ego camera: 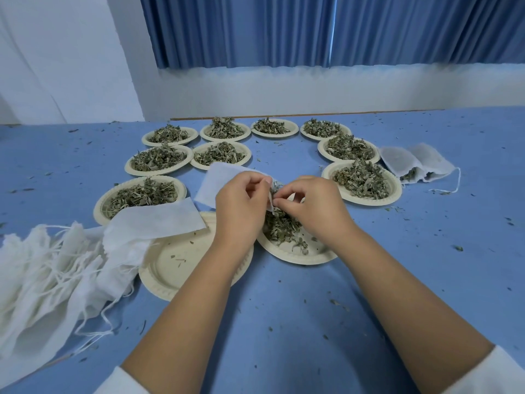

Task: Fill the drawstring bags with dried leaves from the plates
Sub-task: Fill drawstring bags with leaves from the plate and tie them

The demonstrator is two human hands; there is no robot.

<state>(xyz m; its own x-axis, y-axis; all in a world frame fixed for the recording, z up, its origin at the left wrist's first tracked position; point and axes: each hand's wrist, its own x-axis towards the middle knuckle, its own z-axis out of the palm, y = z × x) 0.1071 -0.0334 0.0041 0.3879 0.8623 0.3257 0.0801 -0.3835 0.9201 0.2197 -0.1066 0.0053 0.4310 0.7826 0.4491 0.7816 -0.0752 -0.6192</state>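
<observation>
Blue table (pixel 284 322), blue curtain (pixel 284 29) behind. Far left, a heap of empty bags (pixel 42 274) with loose strings, then an empty plate (pixel 176 268). At centre the left hand (pixel 241 211) pinches the mouth of a white drawstring bag (pixel 216 183) above a plate (pixel 287 255) of dried leaves (pixel 284 226). The right hand (pixel 315 209), fingers curled, pinches the same mouth's other edge. Two filled bags (pixel 417 163) lie far right.

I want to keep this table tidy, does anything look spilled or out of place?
Yes. Leaf crumbs are scattered all over the blue table. One empty bag lies draped across the rims of the empty plate and a full plate on the left. The filled bags on the right lie with mouths open, leaves showing.
</observation>
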